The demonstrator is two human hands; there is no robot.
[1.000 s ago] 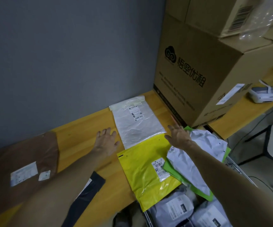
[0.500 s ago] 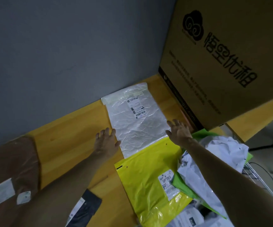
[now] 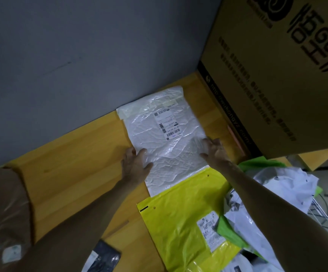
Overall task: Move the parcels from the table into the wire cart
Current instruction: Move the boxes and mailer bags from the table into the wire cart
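A white crinkled plastic parcel with a barcode label lies on the wooden table against the grey wall. My left hand grips its left edge, thumb on top and fingers curled at the edge. My right hand rests on its right edge with the fingers spread. A yellow parcel overlaps the white one's near end and hangs over the table edge. At the right, the wire cart holds white and green parcels; only a few of its wires show.
A large printed cardboard box stands on the table just right of the white parcel. A brown parcel lies at the far left. A dark parcel pokes out at the near table edge.
Both hands have reached forward from beside the yellow parcel onto the white parcel's two side edges. The camera has moved closer to the wall and the box.
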